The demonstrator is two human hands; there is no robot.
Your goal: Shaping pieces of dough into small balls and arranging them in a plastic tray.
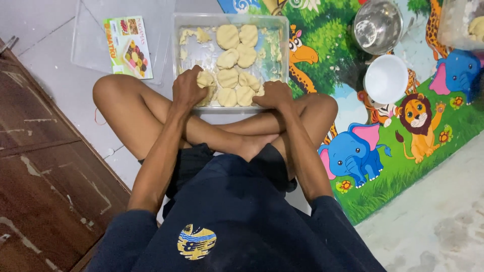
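One view only, from a camera on the person's head, looking steeply down and forward over the chest and crossed legs. It sits close: the dark shirt fills the bottom edge, and both arms run up the middle to the tray (282,20) on the floor near the top. The left side takes in a wooden panel (40,166), the right an animal mat (403,151) with a white bowl (385,79).
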